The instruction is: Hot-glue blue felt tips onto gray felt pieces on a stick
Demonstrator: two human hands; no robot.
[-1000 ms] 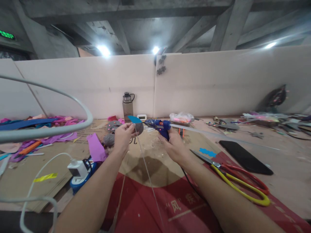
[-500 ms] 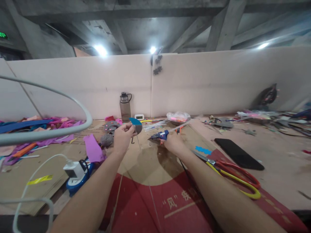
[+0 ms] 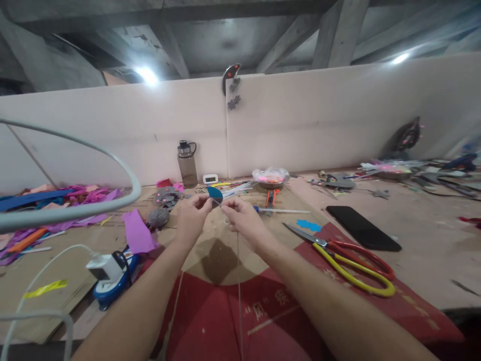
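Observation:
My left hand (image 3: 192, 218) is closed in a pinch on a small rounded piece, blue and dark grey (image 3: 215, 193), held above the cardboard. Close beside it, the fingers of my right hand (image 3: 244, 220) pinch a thin pale string (image 3: 239, 281) at the piece's lower edge. The string hangs from that hand down toward the front of the table. Behind my right hand lies the glue gun, mostly hidden, with its white glue stick (image 3: 289, 211) sticking out to the right.
Red-and-yellow-handled scissors (image 3: 334, 250), a blue scalloped strip (image 3: 308, 225) and a black phone (image 3: 363, 228) lie to the right. A bottle (image 3: 187, 165) and a bowl (image 3: 270, 184) stand at the back. Left are a power strip (image 3: 112, 286), purple scraps (image 3: 137, 233) and a grey curved tube (image 3: 124, 193).
My right hand has let go of the glue gun, now lying on the table, and moved left to pinch the string beside my left hand. My left hand still holds the blue-and-grey piece.

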